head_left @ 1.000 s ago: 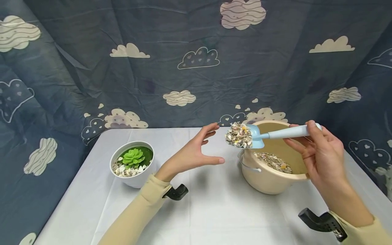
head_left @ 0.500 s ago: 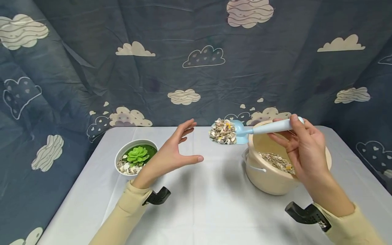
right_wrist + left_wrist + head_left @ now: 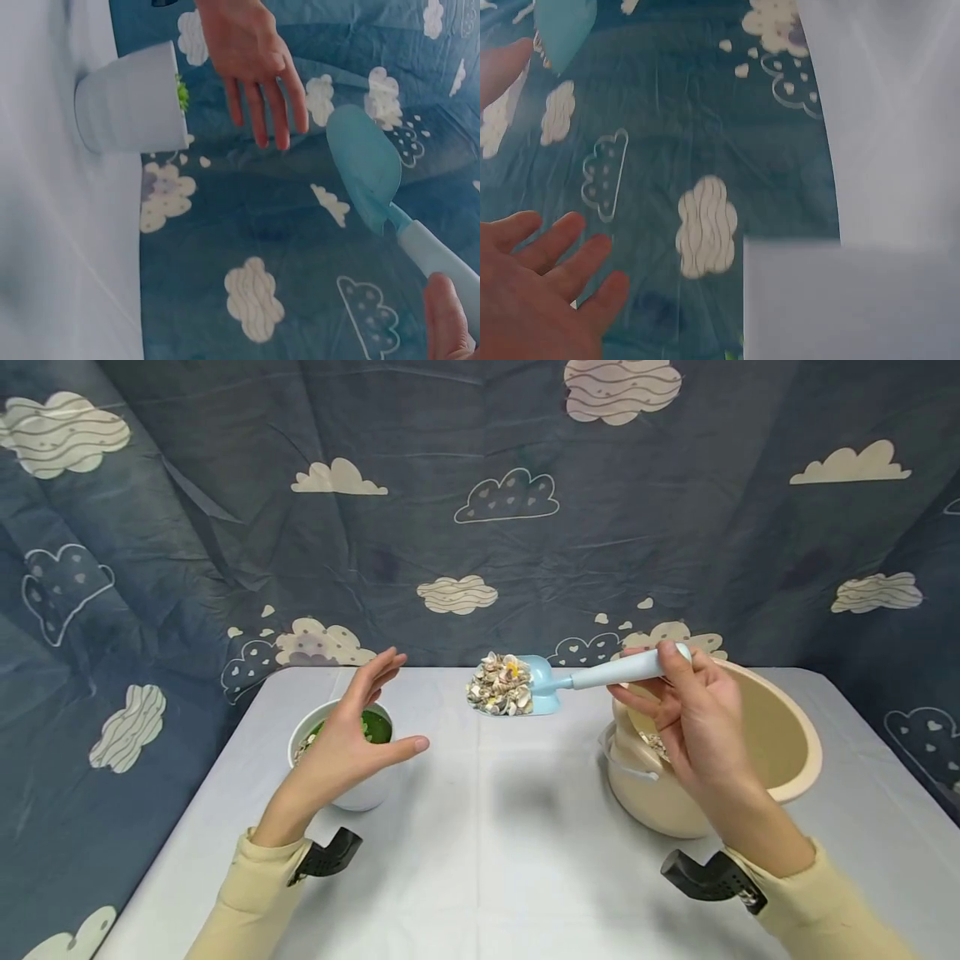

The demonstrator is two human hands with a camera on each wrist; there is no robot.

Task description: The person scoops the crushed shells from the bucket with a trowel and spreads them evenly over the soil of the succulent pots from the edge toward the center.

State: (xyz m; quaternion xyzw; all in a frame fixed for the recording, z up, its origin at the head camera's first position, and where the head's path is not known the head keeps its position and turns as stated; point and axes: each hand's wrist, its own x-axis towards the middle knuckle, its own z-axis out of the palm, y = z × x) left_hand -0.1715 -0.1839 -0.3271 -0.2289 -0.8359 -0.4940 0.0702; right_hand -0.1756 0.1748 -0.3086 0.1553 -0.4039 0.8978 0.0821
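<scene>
My right hand (image 3: pixel 697 718) grips the pale blue handle of a small trowel (image 3: pixel 546 685), held level above the table. Its scoop carries a heap of small shells and gravel (image 3: pixel 501 685). In the right wrist view the underside of the trowel (image 3: pixel 366 161) shows, with fingers around its handle. My left hand (image 3: pixel 337 743) is spread, thumb apart from the fingers, holding nothing. It overlaps a white pot (image 3: pixel 367 789) in the head view, hiding most of the green succulent inside. The right wrist view shows the pot (image 3: pixel 135 101) with a bit of green (image 3: pixel 182 94) at its rim.
A cream bucket (image 3: pixel 795 718) with a wire handle (image 3: pixel 630 768) stands at the right, partly behind my right hand, with more shells (image 3: pixel 654 742) inside. A white cloth covers the table (image 3: pixel 480 860). Dark blue cloud-print fabric (image 3: pixel 375 560) hangs behind and at the sides.
The right hand has carried the loaded trowel left, away from over the bucket. The left hand has moved left too, from the table's middle to in front of the pot.
</scene>
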